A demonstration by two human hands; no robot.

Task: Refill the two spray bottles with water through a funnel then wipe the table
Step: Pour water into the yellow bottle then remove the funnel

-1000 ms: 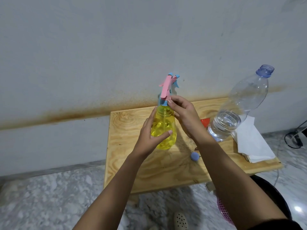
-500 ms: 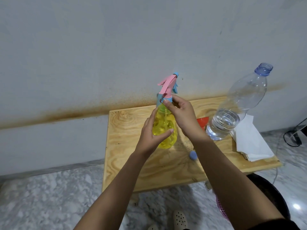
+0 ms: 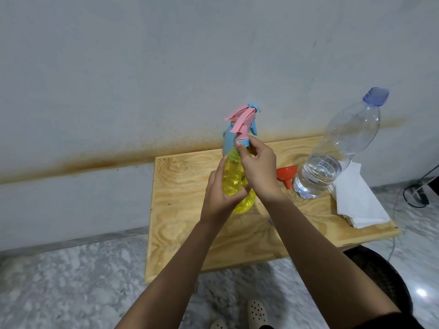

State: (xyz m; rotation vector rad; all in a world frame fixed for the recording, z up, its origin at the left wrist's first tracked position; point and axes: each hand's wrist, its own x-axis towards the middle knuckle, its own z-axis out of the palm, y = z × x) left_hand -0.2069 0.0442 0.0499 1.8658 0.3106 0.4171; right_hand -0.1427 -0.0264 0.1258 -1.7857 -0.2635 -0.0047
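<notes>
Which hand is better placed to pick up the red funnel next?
Right, probably. The right hand sits just beside the red funnel, though it pinches the spray head at its collar and must put that down first. The left hand grips the yellow bottle, steadying it.

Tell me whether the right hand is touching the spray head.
Touching. The head view shows the right hand pinching the spray head at its blue collar with thumb and fingers, while the left hand grips the yellow bottle.
</notes>
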